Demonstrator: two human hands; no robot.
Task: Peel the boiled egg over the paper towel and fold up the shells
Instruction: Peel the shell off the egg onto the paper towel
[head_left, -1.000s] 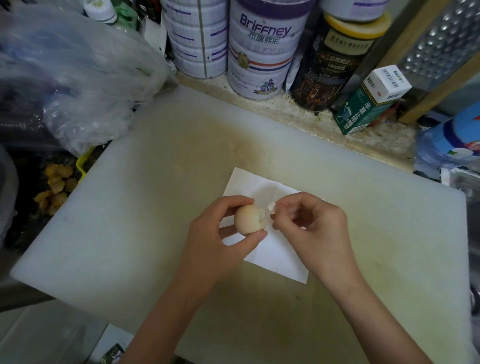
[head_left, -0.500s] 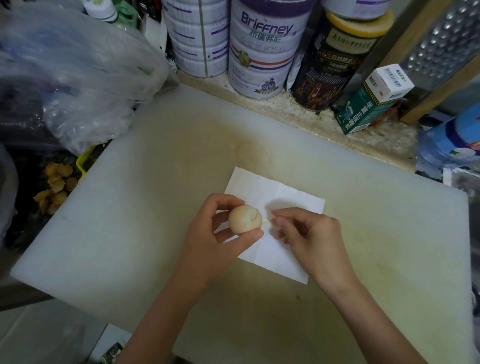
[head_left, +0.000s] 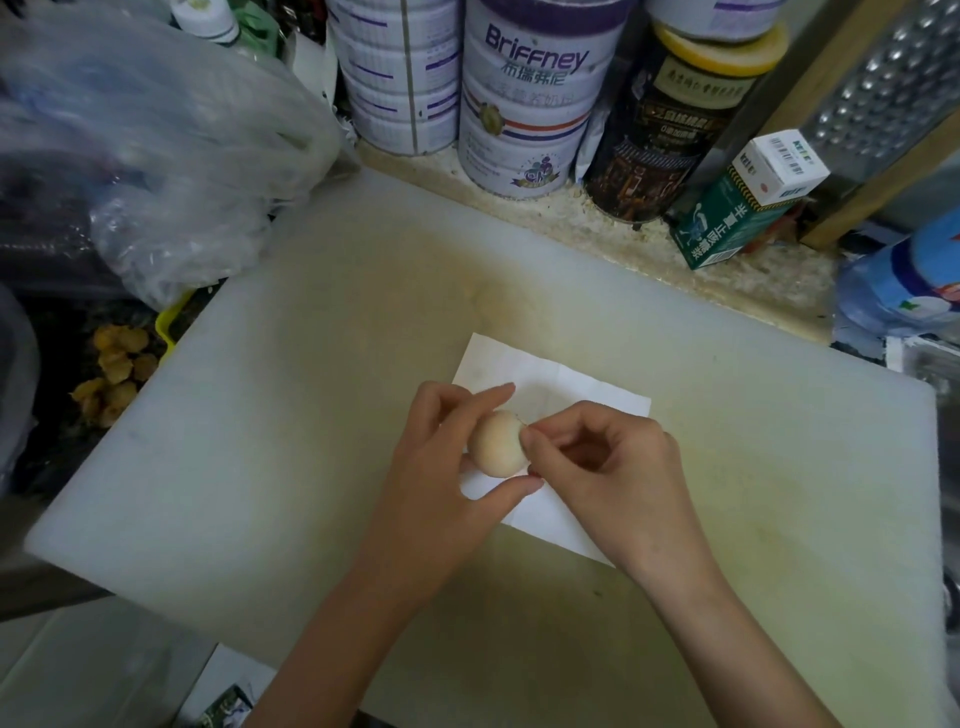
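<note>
**Tan, oval boiled egg (head_left: 496, 441) held in both hands above the white, creased paper towel (head_left: 571, 387)**

The egg sits just above the near-left part of the towel, which lies flat on the white plastic cutting board (head_left: 311, 415). The left hand (head_left: 447, 467) cradles it, with the forefinger curled over the top and the thumb under the bottom. The right hand (head_left: 613, 467) has its fingers curled in, and the thumb and forefinger tips nip at the egg's right side. Whether a flake of shell is caught between them is too small to tell.

I judge the egg light and firm, but easily gouged. The shell is brittle and should come off in sharp little chips, while the white beneath is soft and turns slick once bared. The best hold is likely a loose cradle around the widest part, as the left hand has it. Picking should work from a cracked edge with the fingertips (squeezing harder would only dent the white). The towel is thin and limp, so it is best lifted by its corners when folding.

Counted: one egg, one paper towel, one cutting board, two hands at work. No loose shell pieces can be made out on the towel.
</note>
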